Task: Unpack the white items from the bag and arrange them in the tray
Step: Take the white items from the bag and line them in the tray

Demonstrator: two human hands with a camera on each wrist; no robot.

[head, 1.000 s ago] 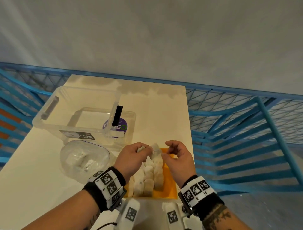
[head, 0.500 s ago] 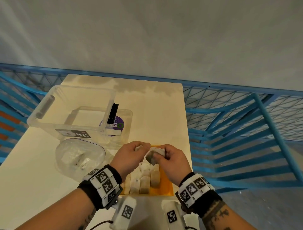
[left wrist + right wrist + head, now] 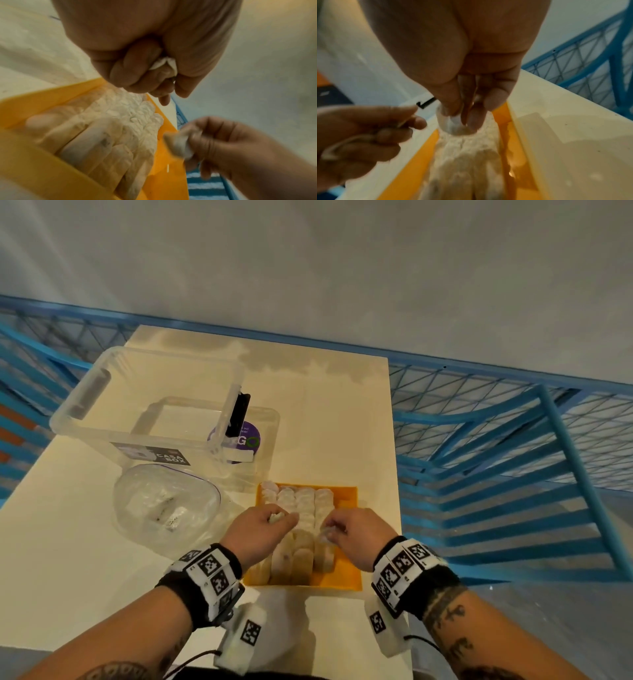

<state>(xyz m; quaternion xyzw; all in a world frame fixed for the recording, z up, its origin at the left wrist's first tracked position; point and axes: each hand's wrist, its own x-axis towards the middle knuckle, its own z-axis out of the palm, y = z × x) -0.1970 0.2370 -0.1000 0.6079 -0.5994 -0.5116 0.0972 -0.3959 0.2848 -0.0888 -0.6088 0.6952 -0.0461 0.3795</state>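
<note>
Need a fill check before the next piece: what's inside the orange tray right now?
The orange tray holds rows of white items side by side, with bare orange floor along its right side. Both hands, the left hand and right hand, cover the rows' middle, so a count is impossible.

From my feed, the tray (image 3: 349, 577) sat on the table (image 3: 61, 559) close to me, hugging its right edge, rows of white items (image 3: 301, 501) packed inside. The bag (image 3: 164, 505) lay at the tray's 9 o'clock, and the storage box (image 3: 85, 419) stood at about 11, behind the bag. The railing (image 3: 513, 474) ran off at 3 o'clock.
</note>
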